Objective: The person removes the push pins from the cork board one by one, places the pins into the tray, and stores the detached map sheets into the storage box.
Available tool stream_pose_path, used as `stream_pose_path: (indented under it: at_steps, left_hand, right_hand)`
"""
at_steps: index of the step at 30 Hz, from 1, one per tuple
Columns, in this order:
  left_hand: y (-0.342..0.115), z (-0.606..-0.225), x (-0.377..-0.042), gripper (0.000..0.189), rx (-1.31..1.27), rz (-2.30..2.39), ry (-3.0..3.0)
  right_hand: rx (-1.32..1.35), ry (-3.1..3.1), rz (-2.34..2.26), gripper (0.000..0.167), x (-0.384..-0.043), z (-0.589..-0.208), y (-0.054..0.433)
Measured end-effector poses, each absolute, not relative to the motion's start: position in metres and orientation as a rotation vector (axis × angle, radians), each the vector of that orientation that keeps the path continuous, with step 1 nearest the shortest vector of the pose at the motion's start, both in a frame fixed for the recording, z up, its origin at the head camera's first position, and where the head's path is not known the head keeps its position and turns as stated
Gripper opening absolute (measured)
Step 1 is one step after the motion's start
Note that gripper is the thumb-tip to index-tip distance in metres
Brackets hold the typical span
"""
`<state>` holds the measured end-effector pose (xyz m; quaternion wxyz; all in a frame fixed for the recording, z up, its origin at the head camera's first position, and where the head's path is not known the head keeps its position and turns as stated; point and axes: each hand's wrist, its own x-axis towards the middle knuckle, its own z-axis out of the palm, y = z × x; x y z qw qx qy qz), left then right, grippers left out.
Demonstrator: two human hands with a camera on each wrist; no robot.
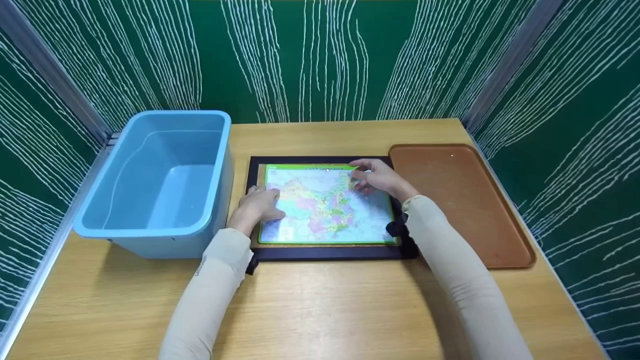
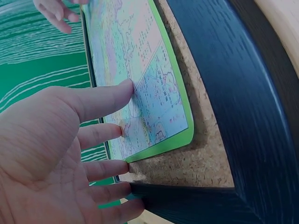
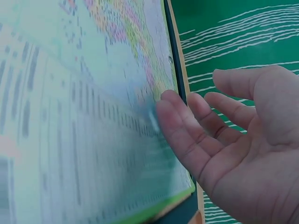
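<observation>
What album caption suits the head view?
Left hand and right hand at a colourful map, between a blue bin and a brown tray.

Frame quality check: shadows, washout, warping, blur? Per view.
Head: the right sleeve throws a shadow on the table, and the map looks washed out. Left wrist: the dark frame bows, probably lens distortion. Right wrist: hazy, with map print too blurred to read near the right hand.

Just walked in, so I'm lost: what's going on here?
A person is handling a green-edged map on a black-framed cork board. The left hand is at the map's left edge, the right hand by its far right corner. A blue tub stands left of it, a brown tray right.
</observation>
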<state>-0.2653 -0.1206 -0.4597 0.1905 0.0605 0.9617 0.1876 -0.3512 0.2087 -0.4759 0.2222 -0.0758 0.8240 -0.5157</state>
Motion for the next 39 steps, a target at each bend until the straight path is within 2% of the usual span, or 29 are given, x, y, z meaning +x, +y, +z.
stream_pose_path:
  at_steps: [8, 17, 23, 30, 35, 39]
  left_hand:
    - [-0.117, -0.455, -0.265, 0.052, 0.101, 0.523, 2.692]
    - [-0.117, -0.45, -0.268, 0.05, 0.121, 0.476, 2.712]
    - [-0.121, -0.454, -0.269, 0.061, 0.128, 0.504, 2.653]
    - [-0.123, -0.457, -0.271, 0.04, 0.162, 0.543, 2.604]
    - [-0.121, -0.455, -0.272, 0.047, 0.15, 0.546, 2.603]
    - [-0.12, -0.456, -0.272, 0.042, 0.139, 0.545, 2.635]
  right_hand:
    - [-0.176, 2.26, -1.453, 0.044, -0.357, -0.477, 0.191]
    - [-0.129, 2.267, -1.463, 0.039, -0.366, -0.482, 0.167]
    - [-0.062, 2.255, -1.487, 0.038, -0.372, -0.489, 0.157]
    - [-0.06, 2.25, -1.515, 0.036, -0.376, -0.495, 0.149]
    - [-0.021, 2.25, -1.516, 0.035, -0.377, -0.495, 0.143]
    - [-0.045, 2.253, -1.497, 0.038, -0.378, -0.498, 0.139]
